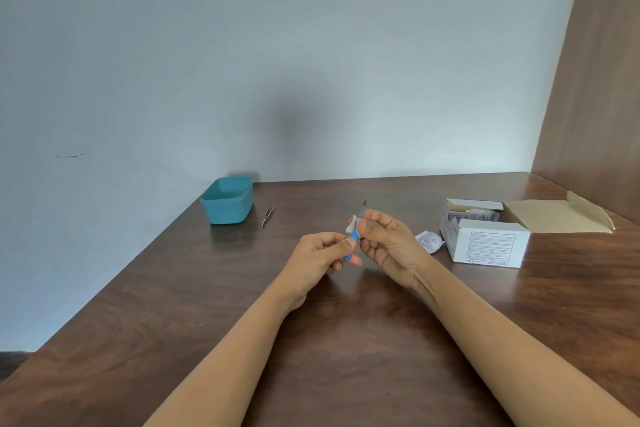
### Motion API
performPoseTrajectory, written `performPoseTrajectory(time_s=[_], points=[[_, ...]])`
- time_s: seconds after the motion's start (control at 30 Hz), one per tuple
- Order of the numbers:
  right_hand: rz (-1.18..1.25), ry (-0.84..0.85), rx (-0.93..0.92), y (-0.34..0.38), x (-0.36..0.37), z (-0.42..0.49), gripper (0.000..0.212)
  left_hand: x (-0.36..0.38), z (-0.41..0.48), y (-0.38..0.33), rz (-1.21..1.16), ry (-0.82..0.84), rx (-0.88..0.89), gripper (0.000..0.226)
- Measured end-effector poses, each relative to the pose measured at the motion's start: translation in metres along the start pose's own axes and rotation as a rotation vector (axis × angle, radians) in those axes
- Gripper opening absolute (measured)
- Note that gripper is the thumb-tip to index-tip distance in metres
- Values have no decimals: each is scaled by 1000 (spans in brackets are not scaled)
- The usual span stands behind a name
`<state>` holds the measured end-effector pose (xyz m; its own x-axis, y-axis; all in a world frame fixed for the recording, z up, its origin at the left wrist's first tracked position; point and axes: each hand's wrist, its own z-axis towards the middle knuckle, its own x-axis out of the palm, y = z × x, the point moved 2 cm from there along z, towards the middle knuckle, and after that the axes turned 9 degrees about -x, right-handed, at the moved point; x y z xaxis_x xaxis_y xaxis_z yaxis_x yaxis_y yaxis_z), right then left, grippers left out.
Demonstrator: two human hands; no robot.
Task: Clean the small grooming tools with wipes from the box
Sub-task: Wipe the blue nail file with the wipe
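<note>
Above the middle of the wooden table point(207, 288), my left hand point(320, 256) grips the blue handle of a small grooming tool point(352, 239) whose grey metal tip points up and away. My right hand point(384, 239) pinches a small white wipe point(351, 225) around the tool's metal part, just above the handle. A pair of thin tweezers point(268, 215) lies on the table to the left. The white wipe box point(485, 236) stands open at the right, packets showing inside.
A teal plastic tub point(227, 199) sits at the table's far left corner near the wall. A torn wipe wrapper point(429, 241) lies beside the box. A wooden panel point(595, 80) rises along the right side.
</note>
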<state>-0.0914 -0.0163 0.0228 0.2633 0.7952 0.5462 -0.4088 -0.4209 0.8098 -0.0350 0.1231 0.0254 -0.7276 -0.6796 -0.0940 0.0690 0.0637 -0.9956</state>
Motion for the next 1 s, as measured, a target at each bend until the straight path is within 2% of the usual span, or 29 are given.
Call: performPoseTrajectory(time_s=[0.13, 0.33, 0.53, 0.63, 0.7, 0.77, 0.87, 1.0], points=[[110, -27, -37, 0, -1, 3, 14, 3, 0, 0, 11, 26, 11, 14], [-171, 115, 83, -4, -1, -2, 24, 0, -1, 2, 8, -7, 15, 19], [95, -81, -31, -3, 2, 2, 20, 2, 2, 2, 3, 14, 19, 13], [166, -134, -62, -1, 0, 4, 29, 3, 3, 5, 47, 35, 24, 14], [106, -111, -43, 0, -2, 3, 30, 3, 3, 6, 58, 29, 35, 15], [-27, -51, -4, -2, -1, 0, 18, 1, 2, 6, 37, 4, 48, 15], [-150, 10, 31, -5, 4, -4, 18, -3, 4, 6, 16, -32, 50, 17], [-105, -95, -56, -1, 3, -4, 23, -1, 5, 8, 34, -12, 37, 14]])
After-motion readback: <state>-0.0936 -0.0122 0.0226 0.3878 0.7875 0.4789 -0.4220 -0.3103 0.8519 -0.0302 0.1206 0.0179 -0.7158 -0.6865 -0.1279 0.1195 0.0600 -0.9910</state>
